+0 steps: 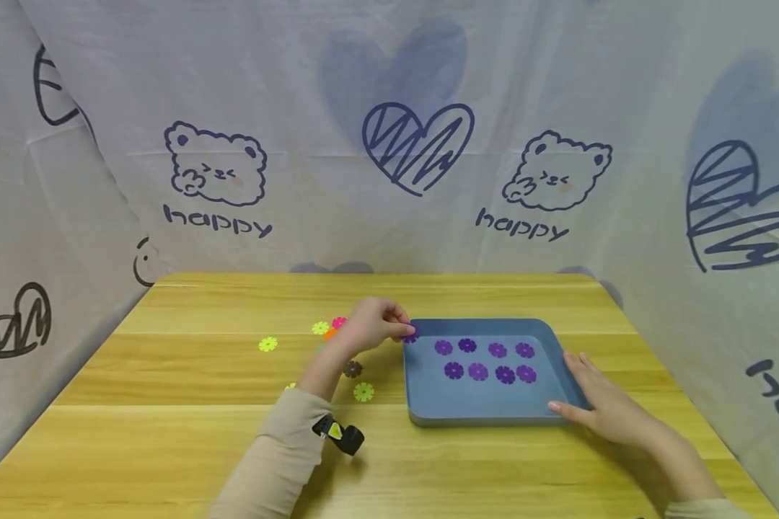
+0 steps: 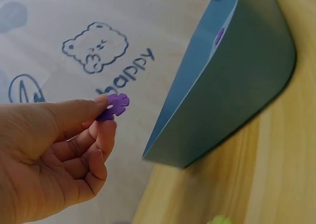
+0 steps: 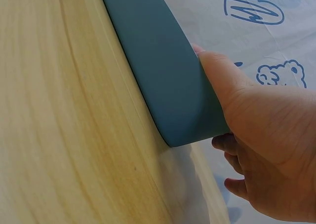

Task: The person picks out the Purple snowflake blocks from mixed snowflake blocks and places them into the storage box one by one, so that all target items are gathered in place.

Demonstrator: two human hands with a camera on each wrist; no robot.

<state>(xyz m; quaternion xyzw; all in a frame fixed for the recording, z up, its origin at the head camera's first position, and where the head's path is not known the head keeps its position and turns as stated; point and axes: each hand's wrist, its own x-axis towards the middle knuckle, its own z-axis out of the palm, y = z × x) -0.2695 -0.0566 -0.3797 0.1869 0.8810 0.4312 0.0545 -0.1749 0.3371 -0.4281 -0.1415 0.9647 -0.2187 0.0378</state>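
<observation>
My left hand [image 1: 375,324] pinches a purple flower-shaped plastic disc [image 2: 117,105] between thumb and fingertips, over the back left corner of a blue-grey tray [image 1: 480,402]. In the left wrist view the disc is apart from the tray's wall. Inside the tray lie several purple discs in two rows, such as a dark purple disc [image 1: 505,375] and a lighter purple disc [image 1: 443,347]. My right hand [image 1: 613,411] grips the tray's front right corner. Its thumb reaches over the rim, while its fingers lie along the outer right wall.
Left of the tray, loose discs lie on the wooden table [image 1: 169,432]: a yellow disc [image 1: 268,344], a yellow-green disc [image 1: 363,392], a dark brown disc [image 1: 353,369], a pink disc [image 1: 339,323] and others partly hidden by my left arm. A printed white curtain [image 1: 311,216] surrounds the table.
</observation>
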